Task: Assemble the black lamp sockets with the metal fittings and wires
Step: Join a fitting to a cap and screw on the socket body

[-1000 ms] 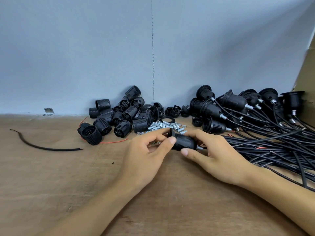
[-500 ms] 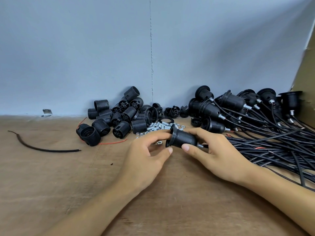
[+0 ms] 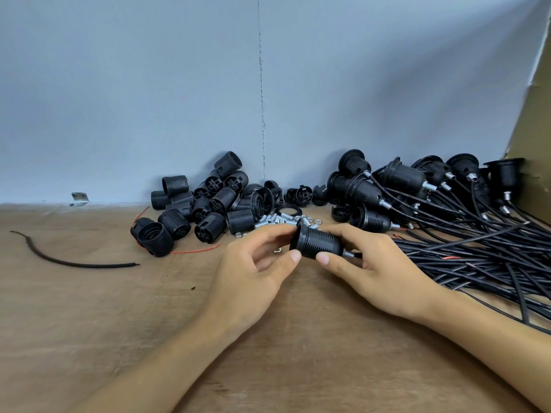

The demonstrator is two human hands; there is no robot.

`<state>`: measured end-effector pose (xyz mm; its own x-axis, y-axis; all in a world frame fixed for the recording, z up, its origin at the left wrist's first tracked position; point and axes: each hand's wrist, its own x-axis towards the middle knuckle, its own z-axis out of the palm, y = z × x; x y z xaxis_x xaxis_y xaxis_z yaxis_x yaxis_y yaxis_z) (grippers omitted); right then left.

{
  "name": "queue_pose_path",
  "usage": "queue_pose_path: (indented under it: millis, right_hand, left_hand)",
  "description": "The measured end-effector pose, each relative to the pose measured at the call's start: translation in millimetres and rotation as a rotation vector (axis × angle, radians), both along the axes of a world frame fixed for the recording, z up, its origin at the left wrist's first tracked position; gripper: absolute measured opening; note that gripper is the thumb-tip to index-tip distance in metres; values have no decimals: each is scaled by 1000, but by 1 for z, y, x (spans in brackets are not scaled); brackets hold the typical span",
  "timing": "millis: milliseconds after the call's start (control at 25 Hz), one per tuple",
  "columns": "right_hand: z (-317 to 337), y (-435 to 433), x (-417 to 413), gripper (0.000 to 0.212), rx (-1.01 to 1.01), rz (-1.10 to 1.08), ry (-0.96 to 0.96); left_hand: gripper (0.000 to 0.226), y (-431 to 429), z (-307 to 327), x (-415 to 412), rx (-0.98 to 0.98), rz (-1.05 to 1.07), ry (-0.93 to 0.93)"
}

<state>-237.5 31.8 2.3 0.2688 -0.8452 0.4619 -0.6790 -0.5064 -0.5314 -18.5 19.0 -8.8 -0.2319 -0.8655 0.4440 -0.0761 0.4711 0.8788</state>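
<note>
Just behind held socket (image 3: pixel 319 244), loose shells (image 3: pixel 222 199)

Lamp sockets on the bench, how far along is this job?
Done: a pile of wired sockets lies at the right. In hand: the left hand and right hand both grip one socket, a metal fitting already at its end. Left: a heap of loose socket shells and loose metal fittings behind the hands.

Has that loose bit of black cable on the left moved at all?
No. The loose cable lies just as far from the metal bracket on the wall as before.
</note>
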Motion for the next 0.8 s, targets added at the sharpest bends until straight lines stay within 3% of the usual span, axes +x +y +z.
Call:
queue_pose_path:
  millis: [240,560,800]
  right_hand:
    - [0,1,1,37,-17,5,-46]
    - [-2,0,1,36,-27,6,92]
    - [-2,-2,-1,39,-29,-44,108]
  left_hand:
    - [53,-2,-2,-1,7,54,-37]
    - [84,-4,-5,-2,68,9,-130]
    - [59,-3,-3,0,-39,175,-55]
